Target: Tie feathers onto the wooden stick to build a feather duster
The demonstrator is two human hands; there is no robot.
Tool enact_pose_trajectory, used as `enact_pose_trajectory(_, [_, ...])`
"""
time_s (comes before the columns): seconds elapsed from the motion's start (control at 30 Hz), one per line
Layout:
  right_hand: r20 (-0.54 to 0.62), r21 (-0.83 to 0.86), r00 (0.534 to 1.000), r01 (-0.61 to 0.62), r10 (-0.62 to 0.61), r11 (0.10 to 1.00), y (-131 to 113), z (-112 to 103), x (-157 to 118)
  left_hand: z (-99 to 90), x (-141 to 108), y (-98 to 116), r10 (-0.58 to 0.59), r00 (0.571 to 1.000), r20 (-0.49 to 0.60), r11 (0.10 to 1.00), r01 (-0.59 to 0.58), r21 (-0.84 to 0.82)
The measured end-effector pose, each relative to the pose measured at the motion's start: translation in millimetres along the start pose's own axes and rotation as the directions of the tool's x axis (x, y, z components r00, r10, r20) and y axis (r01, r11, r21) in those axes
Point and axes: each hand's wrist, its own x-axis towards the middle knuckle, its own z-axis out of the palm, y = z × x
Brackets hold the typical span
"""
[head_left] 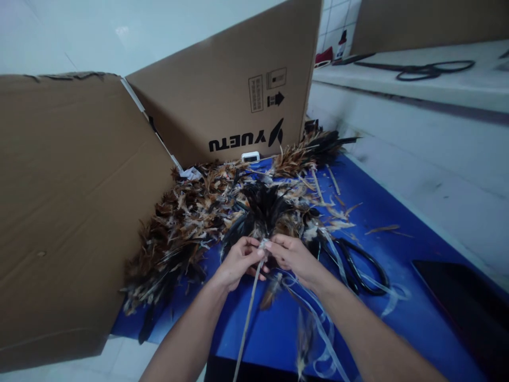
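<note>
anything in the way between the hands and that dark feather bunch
Nothing visible: the left hand and right hand both touch the feather bunch at its pale base, atop the thin stick.

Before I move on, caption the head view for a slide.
Left hand and right hand pinch the pale end of a thin stick, dark feathers fanning beyond, over a blue table.

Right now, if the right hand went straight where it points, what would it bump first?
Likely the pale wrapped base of the feather bundle, which the right hand touches; next, perhaps the left hand. Depth is hard to judge.
</note>
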Motion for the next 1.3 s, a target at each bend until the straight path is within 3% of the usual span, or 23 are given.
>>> enact_pose_trajectory(0.2, [-0.040, 0.105, 0.996, 0.087, -0.083, 0.991, -7.1, -11.3, 3.1, 4.0, -2.4, -2.7, -0.129, 0.972, 0.194, 0.991, 0.135, -0.016])
enact_pose_trajectory(0.4, [-0.044, 0.133, 0.993, 0.117, -0.112, 0.984, -8.2, -13.6, 4.3, 4.1, -3.0, -6.7, -0.092, 0.959, 0.267, 0.990, 0.116, -0.074])
enact_pose_trajectory(0.67, [-0.034, 0.092, 0.995, 0.097, -0.095, 0.991, -0.6, -14.2, 6.4, -11.4, 7.2, -6.7, -0.001, 0.994, 0.112, 0.983, 0.022, -0.184])
enact_pose_trajectory(0.9, [-0.030, 0.016, 0.998, 0.048, -0.047, 0.999, 4.9, -12.1, 7.5, -24.3, 13.6, -3.9, 0.038, 0.999, -0.031, 0.973, -0.044, -0.228])
enact_pose_trajectory(1.3, [-0.021, -0.099, 0.998, 0.052, -0.055, 0.994, -9.0, -10.2, -1.2, -28.3, 15.7, -2.6, 0.130, 0.983, -0.129, 0.941, -0.163, -0.297])
